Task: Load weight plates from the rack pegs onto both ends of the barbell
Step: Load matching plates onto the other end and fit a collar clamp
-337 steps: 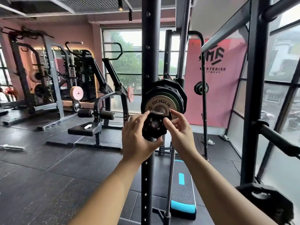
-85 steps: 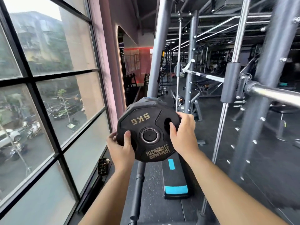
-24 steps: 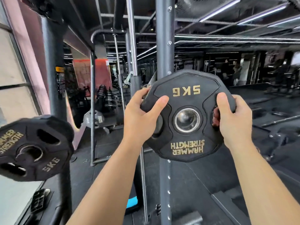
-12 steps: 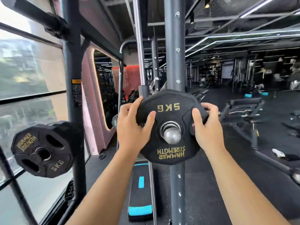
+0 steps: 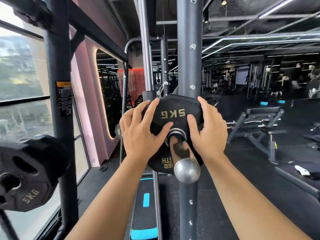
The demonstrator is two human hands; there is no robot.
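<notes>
A black 5 kg plate [image 5: 173, 114] with gold lettering sits on the chrome barbell sleeve [image 5: 183, 153], whose rounded end sticks out toward me past the plate. My left hand [image 5: 140, 134] lies spread on the plate's left face, fingers reaching its upper edge. My right hand [image 5: 207, 134] presses the right face the same way, thumb near the hub. A second 5 kg plate [image 5: 26, 177] hangs on a rack peg at the lower left.
The rack upright [image 5: 189, 49] stands right behind the loaded plate, and another upright [image 5: 58, 101] rises at the left by the window [image 5: 20, 66]. A black and blue step platform [image 5: 145, 213] lies on the floor below. A bench [image 5: 259, 122] stands at the right.
The plate has slid further along the sleeve, so more chrome shows in front of it. Both hands have shifted from gripping the rim to lying flat on its face.
</notes>
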